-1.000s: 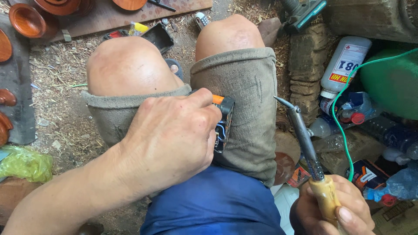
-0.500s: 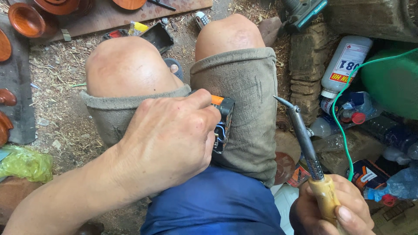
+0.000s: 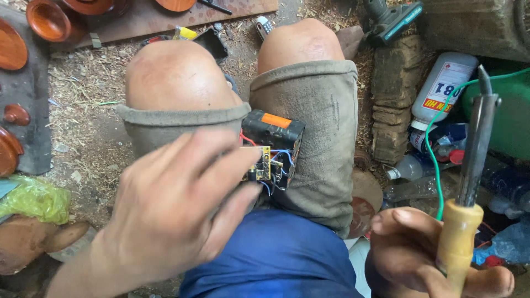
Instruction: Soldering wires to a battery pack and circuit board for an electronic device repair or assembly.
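A black battery pack (image 3: 274, 132) with an orange label is wedged between my two thighs. A small yellow circuit board (image 3: 261, 167) and red, blue and black wires hang on its near end. My left hand (image 3: 176, 215) is blurred, with its fingers stretched out and apart; the fingertips just reach the board's left edge without closing around the pack. My right hand (image 3: 425, 254), at the lower right, grips the wooden handle of a soldering iron (image 3: 469, 165). The iron's metal shaft points up and away, well right of the pack.
A green wire (image 3: 436, 149) runs up from near the iron's handle. White and clear plastic bottles (image 3: 441, 88) and a rough wood block (image 3: 395, 99) lie right of my knee. Turned wooden bowls (image 3: 47, 19) sit at the top left, and a green plastic bag (image 3: 33, 198) lies at the left.
My left hand has let go of the battery pack and drawn back toward me, opening its fingers and uncovering the pack and board. The soldering iron has swung right and more upright.
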